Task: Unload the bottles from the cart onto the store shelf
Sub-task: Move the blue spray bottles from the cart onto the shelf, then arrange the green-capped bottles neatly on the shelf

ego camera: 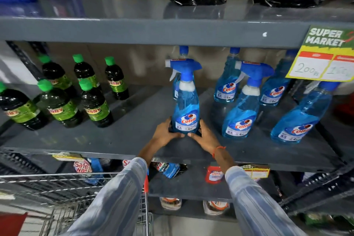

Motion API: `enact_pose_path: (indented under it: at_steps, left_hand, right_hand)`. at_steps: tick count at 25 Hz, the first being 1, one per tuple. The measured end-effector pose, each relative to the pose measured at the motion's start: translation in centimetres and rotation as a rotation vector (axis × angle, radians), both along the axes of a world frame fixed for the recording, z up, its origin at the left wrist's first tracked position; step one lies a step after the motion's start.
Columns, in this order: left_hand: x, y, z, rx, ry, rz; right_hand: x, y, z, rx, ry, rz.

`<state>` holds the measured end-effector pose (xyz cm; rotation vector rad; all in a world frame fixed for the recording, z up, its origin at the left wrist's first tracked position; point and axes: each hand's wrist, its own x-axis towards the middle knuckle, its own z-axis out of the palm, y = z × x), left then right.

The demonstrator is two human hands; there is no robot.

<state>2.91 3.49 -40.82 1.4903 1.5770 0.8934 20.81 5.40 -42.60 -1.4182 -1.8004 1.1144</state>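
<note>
Gripped at its base by left hand (166,133) and right hand (203,134), blue spray bottle (185,105) is stood upright on grey shelf (122,136), left of matching bottles (241,109), likely for row alignment.

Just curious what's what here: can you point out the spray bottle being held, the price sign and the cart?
spray bottle (186,105), head view, blue body
price sign (323,53), head view, middle
cart (57,180), head view, wire rim

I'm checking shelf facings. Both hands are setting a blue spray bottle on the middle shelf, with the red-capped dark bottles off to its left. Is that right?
Not quite: the head view shows green caps on the dark bottles. The rest holds: the left hand and right hand hold the base of the blue spray bottle on the middle shelf.
</note>
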Motion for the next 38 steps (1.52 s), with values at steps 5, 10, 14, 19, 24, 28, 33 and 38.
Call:
enact_pose_path:
  at_steps: [5,10,14,19,24,28,33,38]
  left_hand:
    - [-0.5,0.2,0.2,-0.039,-0.033,-0.020]
    - [-0.9,0.3,0.4,-0.078,-0.054,-0.041]
    - [-1.3,0.6,0.4,-0.083,-0.022,-0.072]
    - [-1.4,0.8,0.2,-0.071,-0.017,-0.090]
    - [-1.4,0.7,0.2,-0.055,-0.014,-0.100]
    - [-1.2,0.7,0.1,-0.073,-0.006,-0.090]
    - [-1.0,0.5,0.2,-0.088,-0.031,-0.084]
    - [-2.6,-3.9,0.7,0.071,0.034,0.061]
  right_hand:
    - [-0.1,-0.2,0.6,0.012,0.008,0.024]
    - [-0.2,-0.4,0.7,0.017,0.017,0.008]
    - [-0.5,-0.7,1.7,-0.020,0.048,0.011]
    - [-0.6,-0.5,1.7,-0.050,0.083,-0.005]
    - [-0.9,-0.8,1.5,-0.030,0.075,-0.061]
    - [-0.9,-1.0,1.8,-0.031,0.067,-0.057]
    - [-0.8,-1.0,2.0,-0.056,0.063,-0.041]
    - [-3.3,-5.4,1.6,0.162,0.174,-0.496]
